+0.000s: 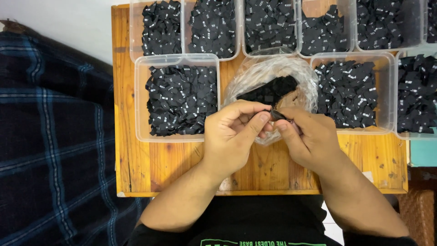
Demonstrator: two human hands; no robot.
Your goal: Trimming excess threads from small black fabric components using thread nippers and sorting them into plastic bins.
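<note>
A wooden table (136,159) carries clear tubs (141,98) full of black labels (182,98), with a plastic bag (291,73) of more between them. Over the bag's near edge, the left hand (232,134) and right hand (309,136) together pinch one small black label (276,114) at their fingertips.

A small black woven fabric label (276,114) is pinched between the fingertips of both hands, just above the near edge of a crumpled clear plastic bag (298,73). The label looks folded and lies roughly level, mostly hidden by the fingers. The bag lies open on the wooden tabletop between clear tubs, holding a loose heap of black fabric labels (273,89).
</note>
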